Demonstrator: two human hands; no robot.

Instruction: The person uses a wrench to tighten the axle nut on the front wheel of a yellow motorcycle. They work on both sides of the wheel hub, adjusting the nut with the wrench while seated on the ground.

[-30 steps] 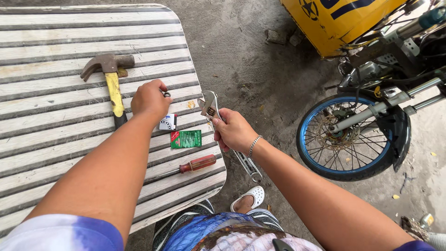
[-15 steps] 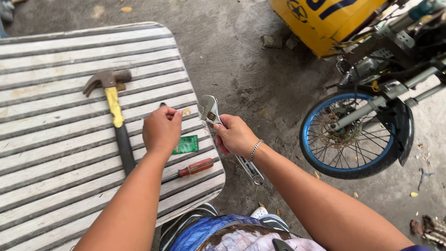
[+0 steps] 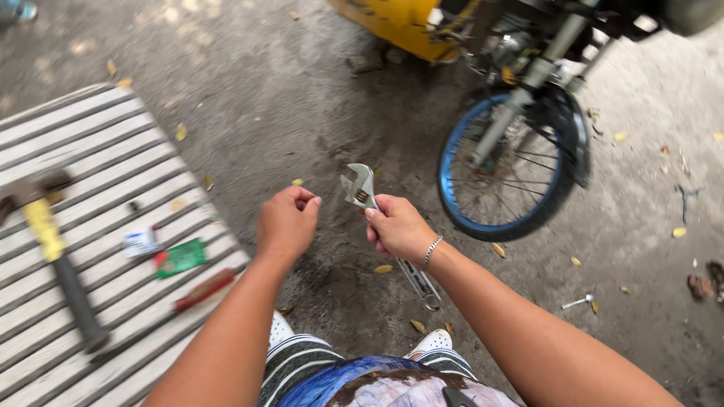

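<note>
Your right hand (image 3: 400,230) grips the wrench (image 3: 362,188) mid-shaft, head up, beyond the worktop's (image 3: 98,151) right edge, over the ground. Your left hand (image 3: 286,222) hangs loosely curled, empty, beside the head. Setting the wrench's opening appears in hand.

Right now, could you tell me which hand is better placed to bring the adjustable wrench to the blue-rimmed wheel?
Probably the right hand: it grips the adjustable wrench and is nearer the blue-rimmed wheel. The left hand is loosely closed, farther off.
</note>
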